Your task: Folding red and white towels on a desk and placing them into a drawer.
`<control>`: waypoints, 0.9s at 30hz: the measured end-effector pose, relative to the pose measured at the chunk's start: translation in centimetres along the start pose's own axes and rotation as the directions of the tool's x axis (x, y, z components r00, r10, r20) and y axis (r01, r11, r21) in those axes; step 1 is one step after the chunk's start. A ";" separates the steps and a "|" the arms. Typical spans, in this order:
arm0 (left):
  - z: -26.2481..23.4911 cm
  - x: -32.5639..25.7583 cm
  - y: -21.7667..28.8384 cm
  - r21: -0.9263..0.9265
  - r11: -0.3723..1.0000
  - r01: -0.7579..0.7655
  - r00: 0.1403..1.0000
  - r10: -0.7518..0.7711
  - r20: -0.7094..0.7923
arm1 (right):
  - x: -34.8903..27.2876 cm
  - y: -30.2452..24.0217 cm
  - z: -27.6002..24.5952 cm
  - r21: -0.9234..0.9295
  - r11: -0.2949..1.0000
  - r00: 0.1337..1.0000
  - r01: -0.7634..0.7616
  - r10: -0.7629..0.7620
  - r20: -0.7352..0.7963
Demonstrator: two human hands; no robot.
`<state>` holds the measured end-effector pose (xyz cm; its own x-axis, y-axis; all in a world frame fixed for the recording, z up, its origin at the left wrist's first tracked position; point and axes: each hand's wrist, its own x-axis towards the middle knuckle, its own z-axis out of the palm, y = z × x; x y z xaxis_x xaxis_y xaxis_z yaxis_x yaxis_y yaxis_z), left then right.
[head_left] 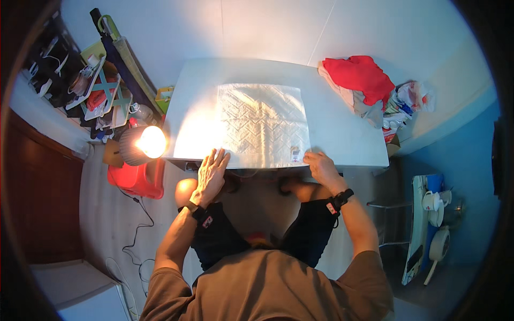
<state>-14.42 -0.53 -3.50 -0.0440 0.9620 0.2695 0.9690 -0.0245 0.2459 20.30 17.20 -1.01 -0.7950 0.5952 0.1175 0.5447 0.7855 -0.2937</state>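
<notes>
Cloth: white quilted square cloth [263, 124] lies flat on the pale table [342, 134].
Left hand [211, 174]: open, fingers spread, pressing the near edge.
Right hand [322, 167]: curled, pinching the near corner — best kept taut and square.

A white quilted cloth [263, 124] with a zigzag pattern lies flat, spread on the table.

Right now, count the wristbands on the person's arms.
2: one wristband behind the left hand, flat on the table; another behind the right hand, gripping the white cloth.
</notes>
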 end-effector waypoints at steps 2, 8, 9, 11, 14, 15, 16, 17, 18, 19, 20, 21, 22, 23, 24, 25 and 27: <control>-0.7 -0.1 0.0 0.006 0.999 -0.045 0.999 0.044 0.026 | 0.1 -1.1 -0.6 -0.033 0.991 0.991 -0.129 0.130 0.040; -3.0 4.0 -2.1 -0.128 0.991 -0.035 0.998 0.040 0.039 | 5.0 -2.0 -5.4 -0.197 0.940 0.761 -0.277 0.340 0.552; -3.1 5.8 -2.8 -0.155 0.985 -0.079 0.997 0.078 -0.013 | 6.7 -2.1 -5.2 -0.203 0.933 0.736 -0.298 0.360 0.573; -2.0 10.5 -3.3 -0.189 0.982 -0.025 0.988 -0.005 -0.152 | 9.9 -1.4 -4.1 0.092 0.988 0.991 -0.127 0.129 -0.018; 0.2 16.9 -3.9 -0.172 0.983 0.063 0.991 -0.082 -0.108 | 17.1 0.2 -0.5 0.158 0.986 0.965 0.056 -0.013 -0.261; 1.2 18.7 -4.0 -0.121 0.986 0.115 0.992 -0.120 -0.036 | 19.5 0.7 0.8 0.106 0.994 0.972 0.007 0.019 -0.234; 2.2 20.1 -4.2 -0.084 0.985 0.153 0.988 -0.149 0.051 | 21.4 1.0 2.1 0.116 0.990 0.957 0.080 -0.044 -0.285; 3.1 21.3 -4.4 -0.060 0.985 0.162 0.986 -0.160 0.042 | 23.0 1.3 3.4 0.057 0.998 0.975 0.039 -0.025 -0.221; 4.0 22.2 -4.7 -0.025 0.984 0.176 0.981 -0.173 0.093 | 24.0 1.8 4.4 -0.030 0.998 0.993 -0.061 0.058 -0.107; 4.7 22.9 -5.1 -0.019 0.983 0.182 0.971 -0.176 0.164 | 24.5 2.4 5.1 0.008 1.000 0.988 -0.006 0.007 -0.152; 5.4 23.2 -5.3 -0.011 0.977 0.212 0.956 -0.205 0.210 | 24.7 3.0 5.7 -0.055 0.998 0.994 -0.017 0.010 -0.112; 5.8 23.3 -5.7 0.027 0.979 0.203 0.963 -0.205 0.177 | 24.7 3.6 6.2 -0.154 0.987 0.998 -0.050 0.042 -0.057; 6.2 23.2 -6.0 0.059 0.982 0.180 0.971 -0.187 0.152 | 24.7 4.4 6.3 -0.109 0.994 0.998 -0.031 0.024 -0.064; 6.5 23.1 -6.2 0.054 0.988 0.145 0.980 -0.151 0.128 | 24.4 5.6 6.2 -0.142 0.987 0.996 -0.078 0.069 -0.064; 6.7 22.9 -6.3 0.084 0.984 0.160 0.976 -0.170 0.138 | 23.9 6.7 6.0 -0.215 0.966 0.989 -0.147 0.139 -0.054; 6.8 22.8 -6.4 0.087 0.984 0.155 0.977 -0.166 0.134 | 23.3 7.9 5.5 -0.178 0.968 0.982 -0.180 0.166 -0.087; 6.8 22.9 -6.5 0.091 0.985 0.146 0.981 -0.155 0.112 | 22.1 9.9 4.4 -0.134 0.956 0.963 -0.260 0.247 -0.106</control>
<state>-20.05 23.53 -5.24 -0.1666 0.9785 0.1218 0.9702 0.1407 0.1971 6.96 37.37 -5.49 -0.6027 0.7854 0.1410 0.7635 0.6190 -0.1840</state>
